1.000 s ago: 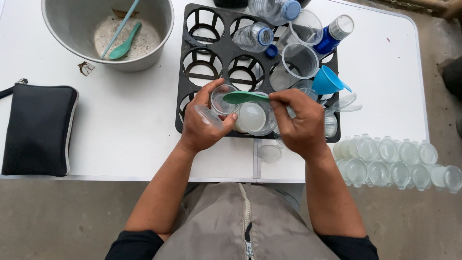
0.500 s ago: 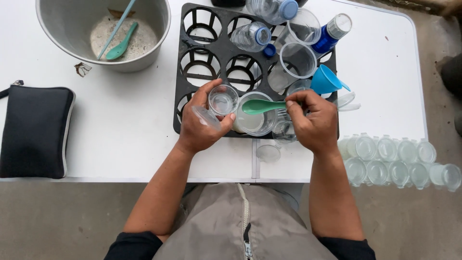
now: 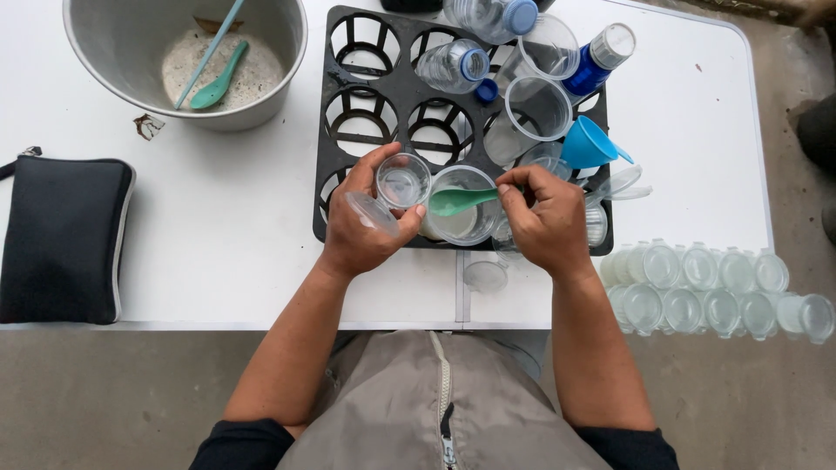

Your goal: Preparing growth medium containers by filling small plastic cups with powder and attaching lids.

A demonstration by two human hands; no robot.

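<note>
My left hand (image 3: 361, 226) holds a small clear plastic cup (image 3: 402, 182) with its hinged lid (image 3: 372, 212) hanging open, above the front edge of a black bottle crate (image 3: 396, 83). My right hand (image 3: 544, 218) pinches the handle of a green spoon (image 3: 460, 201), whose bowl points left toward the small cup. Under the spoon, a larger clear cup (image 3: 460, 218) with white powder in it sits in the crate.
A metal bowl (image 3: 113, 61) with white powder and another green spoon (image 3: 219, 81) stands at the back left. A black pouch (image 3: 61, 237) lies left. The crate holds plastic bottles, clear cups and a blue funnel (image 3: 589, 144). Several lidded small cups (image 3: 705, 283) lie right.
My right hand has turned the green spoon from lying over the powder cup to pointing left. My left hand has brought the small cup upright and closer to the spoon.
</note>
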